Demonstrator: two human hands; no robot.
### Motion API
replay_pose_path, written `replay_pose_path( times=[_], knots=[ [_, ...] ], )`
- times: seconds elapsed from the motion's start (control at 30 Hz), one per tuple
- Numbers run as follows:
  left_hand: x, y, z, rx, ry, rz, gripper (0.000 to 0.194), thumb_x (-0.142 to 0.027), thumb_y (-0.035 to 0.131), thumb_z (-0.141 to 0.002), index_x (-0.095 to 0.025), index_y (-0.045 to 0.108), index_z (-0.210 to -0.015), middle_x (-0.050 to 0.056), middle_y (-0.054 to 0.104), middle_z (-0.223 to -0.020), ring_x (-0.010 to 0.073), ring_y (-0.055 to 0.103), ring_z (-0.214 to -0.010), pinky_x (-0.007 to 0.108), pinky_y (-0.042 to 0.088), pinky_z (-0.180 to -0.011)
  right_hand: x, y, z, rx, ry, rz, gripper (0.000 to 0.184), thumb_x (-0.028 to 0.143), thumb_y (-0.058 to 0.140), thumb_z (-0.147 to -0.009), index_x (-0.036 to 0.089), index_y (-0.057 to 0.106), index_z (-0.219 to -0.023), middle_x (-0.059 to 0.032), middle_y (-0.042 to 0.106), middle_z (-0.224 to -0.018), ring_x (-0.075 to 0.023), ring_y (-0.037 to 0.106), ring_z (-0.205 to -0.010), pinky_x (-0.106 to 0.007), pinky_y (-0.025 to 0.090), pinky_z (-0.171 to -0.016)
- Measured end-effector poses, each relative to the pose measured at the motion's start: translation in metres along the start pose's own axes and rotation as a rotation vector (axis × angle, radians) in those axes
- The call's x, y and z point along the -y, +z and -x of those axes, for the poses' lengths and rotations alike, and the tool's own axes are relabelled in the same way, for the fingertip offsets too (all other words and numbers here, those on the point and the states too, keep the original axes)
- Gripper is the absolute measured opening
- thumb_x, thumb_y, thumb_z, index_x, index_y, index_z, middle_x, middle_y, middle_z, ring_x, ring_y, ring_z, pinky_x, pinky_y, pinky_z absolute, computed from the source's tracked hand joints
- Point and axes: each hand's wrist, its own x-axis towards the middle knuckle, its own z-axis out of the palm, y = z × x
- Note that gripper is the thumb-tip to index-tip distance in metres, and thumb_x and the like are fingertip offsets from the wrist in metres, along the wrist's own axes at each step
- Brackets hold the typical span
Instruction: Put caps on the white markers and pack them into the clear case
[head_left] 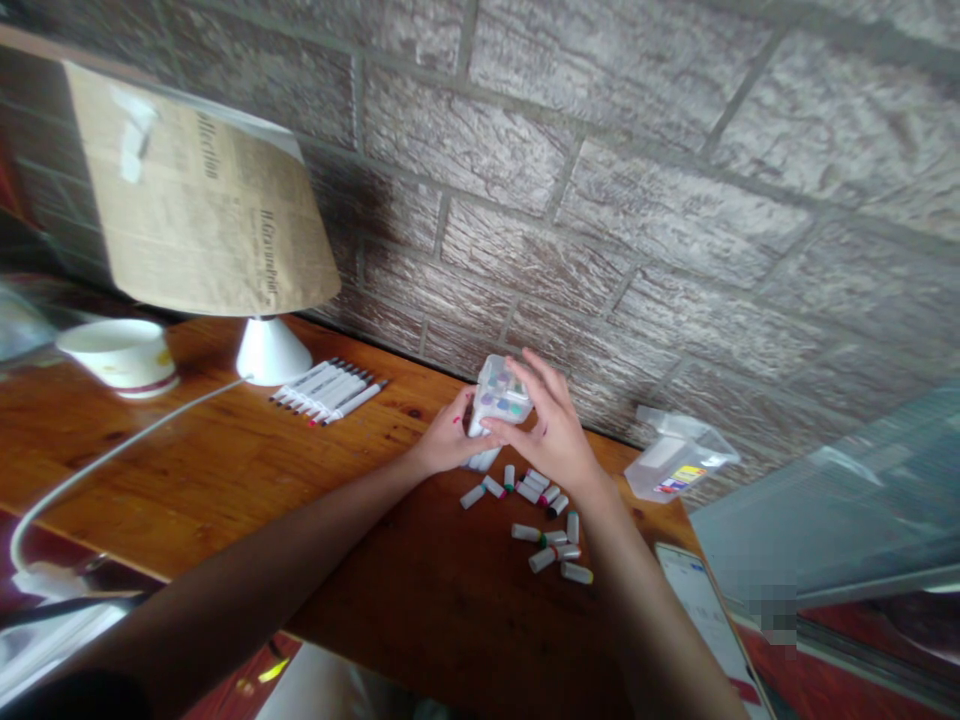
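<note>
Both hands are around a clear plastic case (495,372) of white markers, tilted above the far side of the table. Coloured round marker ends show through its clear end. My left hand (446,437) is closed on the case's left side, partly hidden behind it. My right hand (553,425) grips the right side, thumb across the front and fingers over the top. White barrels show under the hands. Just below lie several loose marker caps (527,533), white with coloured ends. To the left, several uncapped white markers (330,388) lie side by side in a row.
A lamp (274,352) with a paper shade stands at the back left, its white cable (127,442) crossing the table. Beside it is a paper bowl (120,360). At right are a clear plastic box (679,455) and a phone (705,610). A stone-block wall (487,240) rises behind.
</note>
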Motion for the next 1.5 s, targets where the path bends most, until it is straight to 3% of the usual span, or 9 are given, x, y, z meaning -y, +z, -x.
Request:
replay_pose_path(
  times=[0.2,0.37,0.63,0.87,1.07,1.23,1.5],
  knots=[
    [-0.003,-0.001,0.0,-0.046,0.046,-0.121,0.065,-0.043,0.079,-0.075,-0.02,0.047,-0.127,0.008,0.065,-0.118,0.0244,0.064,-0.106,0.039,0.051,-0.093,0.003,0.001,-0.001,-0.015,-0.085,0.051,0.052,0.037,0.067,-0.089,0.035,0.054,-0.139,-0.0073,0.047,-0.147,-0.0305,0.041,-0.138,-0.054,0.036,-0.114],
    [-0.006,0.0,0.0,-0.029,0.102,-0.074,0.071,-0.04,0.082,-0.073,-0.021,0.046,-0.131,0.01,0.064,-0.126,0.0253,0.063,-0.114,0.04,0.05,-0.099,-0.009,-0.02,-0.001,0.053,-0.067,0.043,0.048,0.033,0.068,-0.088,0.034,0.058,-0.135,-0.008,0.045,-0.15,-0.0301,0.042,-0.138,-0.053,0.037,-0.113],
    [-0.011,0.001,0.0,-0.043,0.139,-0.16,0.059,-0.039,0.08,-0.076,-0.02,0.052,-0.124,0.01,0.068,-0.117,0.0236,0.066,-0.108,0.04,0.053,-0.098,-0.025,-0.049,0.001,0.155,-0.004,-0.023,0.046,0.022,0.064,-0.088,0.028,0.056,-0.133,-0.0095,0.051,-0.147,-0.0261,0.05,-0.134,-0.048,0.041,-0.111],
    [-0.005,0.0,0.0,-0.037,0.128,-0.215,0.061,-0.04,0.079,-0.077,-0.018,0.052,-0.126,0.01,0.068,-0.116,0.0232,0.067,-0.106,0.04,0.052,-0.098,-0.023,-0.044,0.001,0.171,0.01,-0.148,0.047,0.012,0.062,-0.082,0.025,0.054,-0.126,-0.0089,0.058,-0.138,-0.024,0.055,-0.13,-0.043,0.044,-0.108],
    [-0.006,0.0,0.001,0.081,0.056,-0.173,0.067,-0.043,0.076,-0.079,-0.021,0.046,-0.135,0.009,0.066,-0.129,0.0253,0.063,-0.12,0.042,0.049,-0.105,-0.016,-0.043,0.001,0.189,0.008,-0.196,0.041,0.017,0.066,-0.082,0.026,0.054,-0.12,-0.0091,0.059,-0.138,-0.0263,0.053,-0.132,-0.046,0.043,-0.109],
    [-0.004,0.0,0.003,0.12,0.057,-0.179,0.063,-0.043,0.073,-0.082,-0.02,0.048,-0.135,0.009,0.067,-0.129,0.0245,0.064,-0.12,0.04,0.05,-0.105,-0.017,-0.041,0.0,0.149,0.008,-0.12,0.043,0.026,0.07,-0.084,0.027,0.055,-0.124,-0.0081,0.062,-0.133,-0.0267,0.057,-0.127,-0.045,0.045,-0.106],
    [0.001,-0.001,0.003,0.113,0.036,-0.199,0.064,-0.044,0.073,-0.082,-0.02,0.048,-0.135,0.009,0.066,-0.131,0.0246,0.063,-0.121,0.04,0.047,-0.107,-0.019,-0.034,-0.001,0.091,-0.044,-0.08,0.038,0.02,0.067,-0.085,0.026,0.057,-0.12,-0.0082,0.063,-0.129,-0.0256,0.059,-0.123,-0.044,0.047,-0.103]
  ],
)
